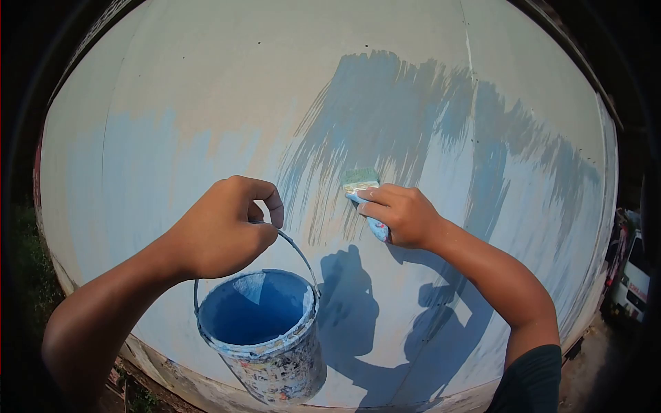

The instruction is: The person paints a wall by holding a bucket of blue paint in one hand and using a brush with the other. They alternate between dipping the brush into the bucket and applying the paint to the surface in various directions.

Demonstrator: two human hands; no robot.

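My left hand [224, 227] is closed on the wire handle [299, 253] of a paint bucket [268, 337], which hangs below it and holds blue paint. Old paint splashes cover the bucket's outside. My right hand [403, 215] grips a paintbrush [363, 187] and presses its bristles against the wall [172, 103]. Blue strokes [406, 110] fan upward and to the right from the brush. Shadows of both arms and the bucket fall on the wall below my right hand.
The wall is pale grey with a fainter blue patch [138, 165] at the left. A white vehicle [633, 282] stands at the far right on bare ground. Dark greenery [27, 261] borders the left edge.
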